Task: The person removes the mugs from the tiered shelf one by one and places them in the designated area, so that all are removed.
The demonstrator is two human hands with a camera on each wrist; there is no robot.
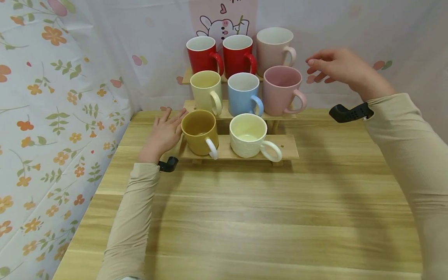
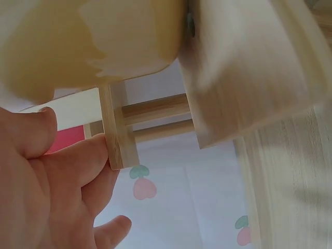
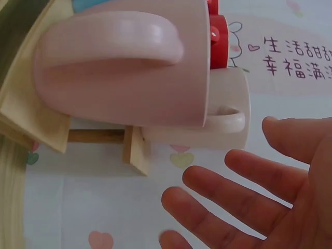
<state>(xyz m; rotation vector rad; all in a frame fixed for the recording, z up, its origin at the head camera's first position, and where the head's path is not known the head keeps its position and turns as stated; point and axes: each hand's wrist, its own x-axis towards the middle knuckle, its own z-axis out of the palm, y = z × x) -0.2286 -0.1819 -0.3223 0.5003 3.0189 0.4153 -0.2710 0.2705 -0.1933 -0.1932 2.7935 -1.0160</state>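
A wooden three-tier rack [image 1: 288, 147] holds several mugs. My left hand [image 1: 163, 134] is at the rack's left side, beside the mustard mug [image 1: 199, 134]; in the left wrist view its fingers [image 2: 78, 161] are extended and a fingertip appears to touch a shelf end. My right hand [image 1: 341, 70] hovers in the air right of the pale pink mug [image 1: 271, 54] and the darker pink mug [image 1: 280, 91]. It holds nothing, and its fingers [image 3: 228, 192] are spread and relaxed in the right wrist view. A cream mug [image 1: 247, 136] stands beside the mustard one on the lowest tier.
Two red mugs, the left one [image 1: 201, 56] and the right one [image 1: 238, 58], share the top tier with the pale pink mug. A yellow mug [image 1: 206, 89] and a blue mug [image 1: 243, 95] stand on the middle tier. Floral cloth [image 1: 63, 116] hangs at the wood-grain table's [image 1: 245, 217] left.
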